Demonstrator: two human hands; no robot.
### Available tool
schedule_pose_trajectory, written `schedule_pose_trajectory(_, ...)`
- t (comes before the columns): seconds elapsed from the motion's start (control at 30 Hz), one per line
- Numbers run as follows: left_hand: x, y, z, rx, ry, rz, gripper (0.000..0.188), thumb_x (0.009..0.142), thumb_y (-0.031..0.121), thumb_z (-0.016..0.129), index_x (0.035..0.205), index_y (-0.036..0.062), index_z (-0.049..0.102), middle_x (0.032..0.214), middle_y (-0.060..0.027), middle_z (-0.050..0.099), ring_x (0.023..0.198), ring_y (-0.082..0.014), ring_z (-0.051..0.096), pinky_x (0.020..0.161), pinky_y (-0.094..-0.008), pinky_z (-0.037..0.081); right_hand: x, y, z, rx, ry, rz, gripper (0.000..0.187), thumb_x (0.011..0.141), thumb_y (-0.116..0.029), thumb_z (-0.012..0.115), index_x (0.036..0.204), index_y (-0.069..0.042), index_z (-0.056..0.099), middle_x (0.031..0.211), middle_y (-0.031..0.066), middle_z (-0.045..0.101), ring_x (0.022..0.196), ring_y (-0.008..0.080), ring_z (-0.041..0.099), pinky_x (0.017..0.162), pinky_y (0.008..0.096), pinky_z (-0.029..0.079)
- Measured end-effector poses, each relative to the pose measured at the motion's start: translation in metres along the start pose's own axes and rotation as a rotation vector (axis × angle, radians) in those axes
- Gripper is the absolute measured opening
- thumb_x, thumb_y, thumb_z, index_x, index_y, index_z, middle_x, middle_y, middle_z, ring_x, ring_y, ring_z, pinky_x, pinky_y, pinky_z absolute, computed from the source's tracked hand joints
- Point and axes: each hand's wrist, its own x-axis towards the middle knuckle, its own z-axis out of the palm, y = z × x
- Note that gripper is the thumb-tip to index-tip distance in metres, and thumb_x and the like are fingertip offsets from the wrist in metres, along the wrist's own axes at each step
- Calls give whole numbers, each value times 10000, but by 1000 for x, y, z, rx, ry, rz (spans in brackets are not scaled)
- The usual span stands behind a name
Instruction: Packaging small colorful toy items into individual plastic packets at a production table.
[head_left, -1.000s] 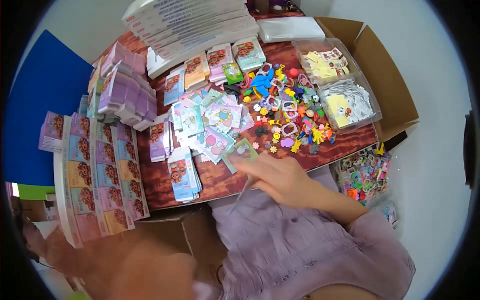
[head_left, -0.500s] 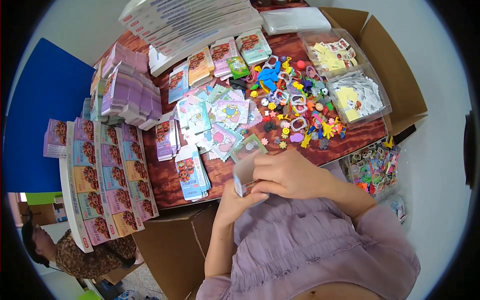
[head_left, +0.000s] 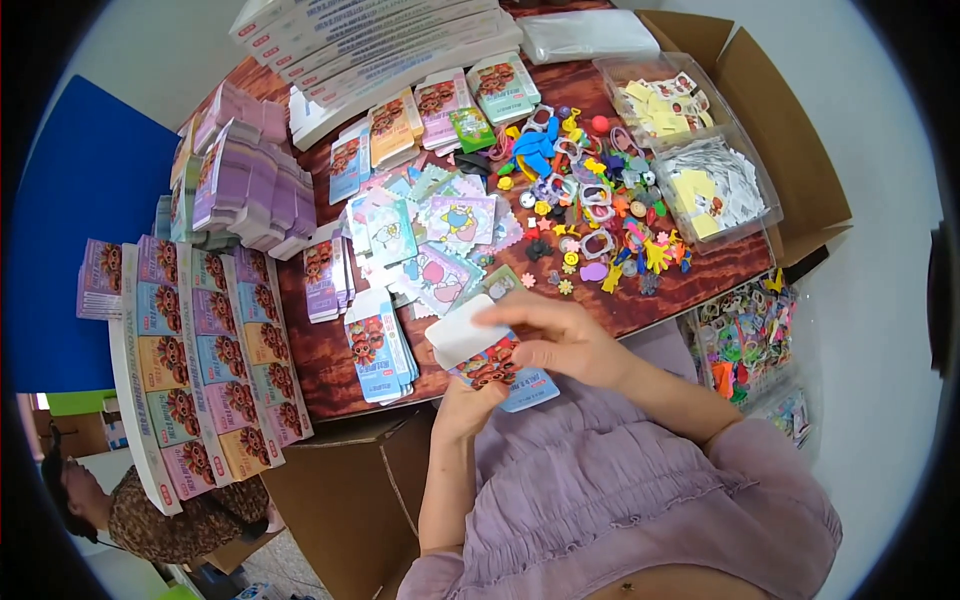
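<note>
Just past the table's near edge, my left hand [head_left: 463,410] grips a small flat cardboard box [head_left: 493,362]. A red picture covers its front, a white flap [head_left: 462,335] stands out at the top, and a light-blue part shows below. Over the flap is my right hand [head_left: 570,345], its fingers stretched out and apart, one fingertip at the flap's edge. Just beyond these fingers lies a green picture card [head_left: 502,284]. A stack of blue boxes [head_left: 380,345] rests to the left of my hands. Behind it spreads a pile of pastel zigzag-edged cards [head_left: 440,240].
Small colourful trinkets [head_left: 590,200] cover the table's right half. Clear trays [head_left: 715,195] of yellow and white slips stand beyond, beside an open carton [head_left: 790,120]. Display boxes [head_left: 210,370] and purple stacks [head_left: 250,190] line the left. A person [head_left: 140,510] is at lower left.
The small box has turned so its red picture and white flap now face up. My right hand has loosened its fingers from it and spread them over the flap.
</note>
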Motion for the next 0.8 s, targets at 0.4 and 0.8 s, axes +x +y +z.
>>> schedule_pose_trajectory(0.4, 2, 20, 56, 414, 393, 399, 437, 923, -3, 618, 1344, -4, 499, 1113, -91, 602, 961, -157, 609, 829, -267, 512, -5, 5, -17, -456, 307, -98, 152, 925, -19, 595, 1059, 12, 660, 934, 70, 636, 864, 137, 616, 754, 262, 481)
schedule_pose_trajectory(0.8, 4, 20, 42, 639, 281, 325, 357, 910, -71, 593, 1260, -3, 579, 1010, -39, 543, 866, -100, 553, 739, -228, 489, -11, 5, -25, -298, 241, 18, 201, 919, -45, 638, 1112, -3, 598, 1041, 64, 622, 958, 112, 604, 806, 266, 494)
